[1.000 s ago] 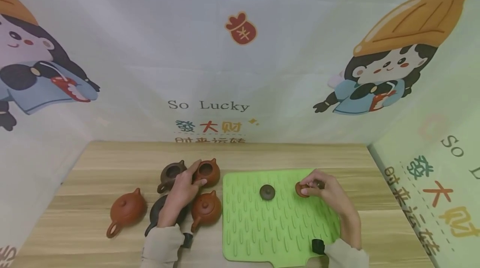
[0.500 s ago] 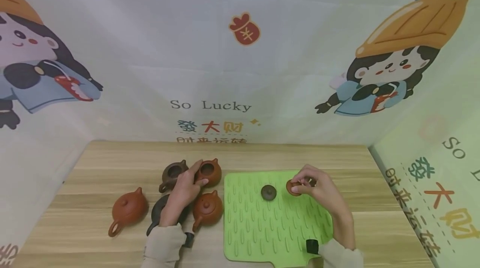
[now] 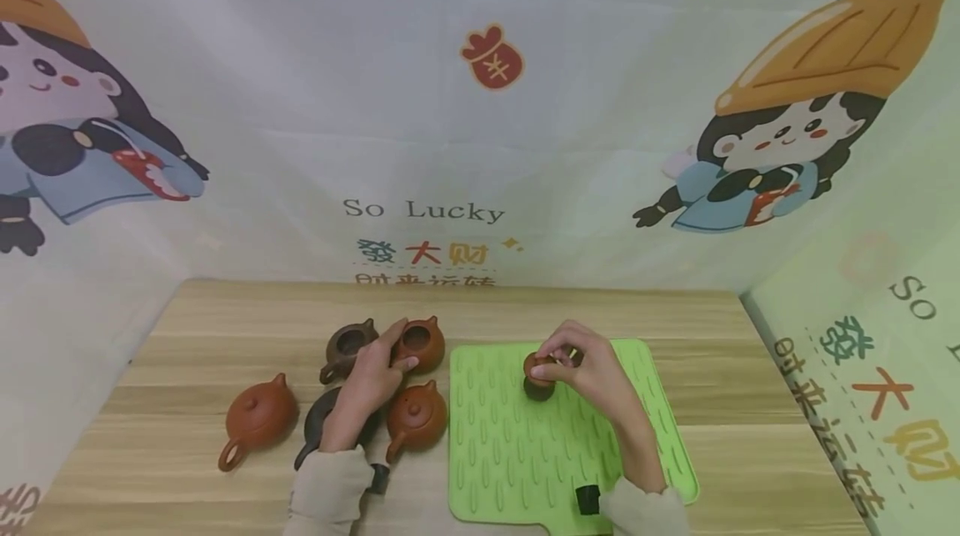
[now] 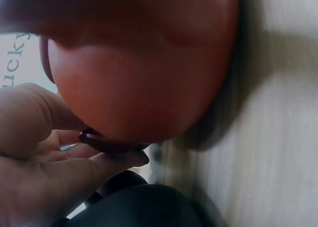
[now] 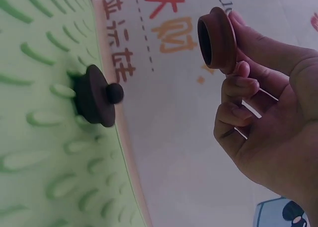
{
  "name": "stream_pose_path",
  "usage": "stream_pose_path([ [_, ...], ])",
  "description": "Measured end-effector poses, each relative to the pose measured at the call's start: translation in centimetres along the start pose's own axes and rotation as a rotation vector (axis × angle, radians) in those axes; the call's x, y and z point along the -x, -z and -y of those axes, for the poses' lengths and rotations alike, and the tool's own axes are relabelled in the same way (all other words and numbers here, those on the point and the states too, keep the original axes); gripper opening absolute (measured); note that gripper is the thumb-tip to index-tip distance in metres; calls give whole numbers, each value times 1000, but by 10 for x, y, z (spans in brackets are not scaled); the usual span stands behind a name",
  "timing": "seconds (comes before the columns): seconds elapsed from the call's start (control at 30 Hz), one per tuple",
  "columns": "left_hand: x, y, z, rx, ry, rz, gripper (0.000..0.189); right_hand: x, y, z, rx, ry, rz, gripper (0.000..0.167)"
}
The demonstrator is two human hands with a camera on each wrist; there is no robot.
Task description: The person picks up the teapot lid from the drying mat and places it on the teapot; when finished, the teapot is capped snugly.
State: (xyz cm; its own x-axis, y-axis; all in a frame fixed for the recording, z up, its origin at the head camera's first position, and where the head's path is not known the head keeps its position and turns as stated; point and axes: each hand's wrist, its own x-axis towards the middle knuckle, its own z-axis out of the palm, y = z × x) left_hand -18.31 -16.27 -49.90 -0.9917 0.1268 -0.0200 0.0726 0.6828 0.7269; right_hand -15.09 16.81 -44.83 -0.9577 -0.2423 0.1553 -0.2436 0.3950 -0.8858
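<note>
My left hand [image 3: 369, 378] grips the handle side of a lidless red clay teapot [image 3: 429, 353], whose open mouth faces up. Just left of that hand stands a lidless dark brown teapot [image 3: 337, 363]. A red teapot body [image 4: 139, 88] fills much of the left wrist view; which teapot it is, I cannot tell. Between thumb and fingertips, my right hand [image 3: 596, 373] pinches a reddish-brown teapot lid [image 5: 218, 40], raised in the air. On the green mat [image 3: 510, 469] sits a dark knobbed lid [image 5: 94, 100], partly hidden behind the held lid in the head view.
Near the left forearm stand a lidded red teapot [image 3: 416, 419] and a black teapot [image 3: 318, 419] partly covered by the arm. Farther left is another lidded red teapot [image 3: 261, 415]. A printed cloth [image 3: 405, 144] hangs behind the wooden table [image 3: 150, 436].
The right hand has carried the reddish-brown lid leftward across the mat, from its right part to above the dark lid. The left hand keeps its place on the teapot.
</note>
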Motion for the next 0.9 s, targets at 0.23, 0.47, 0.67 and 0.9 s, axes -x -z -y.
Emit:
stream_pose_path([
  [0.23,-6,-7,15,-13,-52,-24,67,-5,-17,5,-14,-35,-44,15],
  [0.47,3,3,-4,-12,-33,-17,63,-12,-39,14,-49,-63,-80,19],
  [0.67,4,5,-8,-5,-20,-9,62,-27,-64,25,-61,-77,-80,23],
  [0.9,4,2,-2,-7,-62,-43,62,-47,-93,23,-76,-28,-25,27],
])
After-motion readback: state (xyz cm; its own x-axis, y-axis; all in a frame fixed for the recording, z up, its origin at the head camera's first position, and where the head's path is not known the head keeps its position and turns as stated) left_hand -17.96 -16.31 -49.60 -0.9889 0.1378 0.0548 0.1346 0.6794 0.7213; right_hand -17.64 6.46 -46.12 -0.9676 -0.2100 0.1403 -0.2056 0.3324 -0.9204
